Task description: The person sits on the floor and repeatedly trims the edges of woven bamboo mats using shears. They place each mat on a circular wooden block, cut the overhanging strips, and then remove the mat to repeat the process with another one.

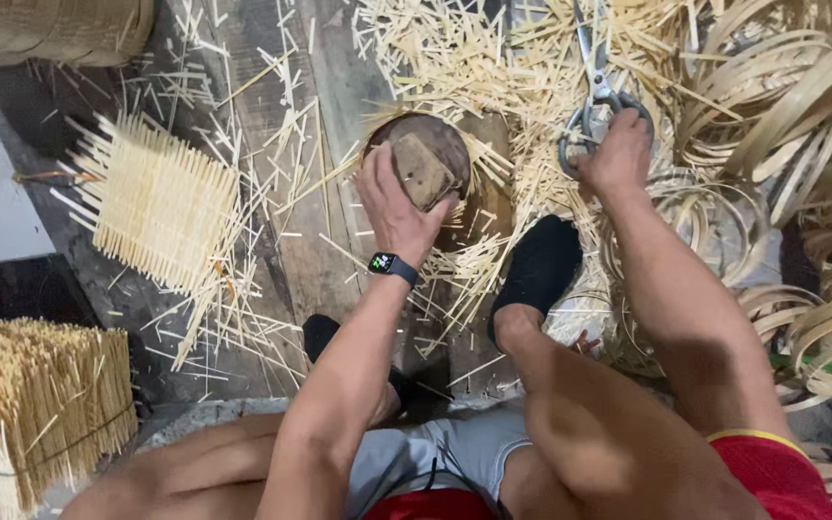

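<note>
One screen shows: a small black square smartwatch (383,263) on the left wrist. Its lit face carries tiny coloured marks. There are no packages, labels or signs.

Even overhead light, soft shadows, slight blur

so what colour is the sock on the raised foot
Black sock, clearest in the head view.

I saw my left hand (399,207) resting on a small block (423,170) that lay on a round form (445,144) at the centre, with the scissors (597,91) in my right hand (618,154) just to its right. A woven mat (156,202) lay to the left, a stick bundle (36,404) at near left, coiled strips (782,96) at far right.
</note>
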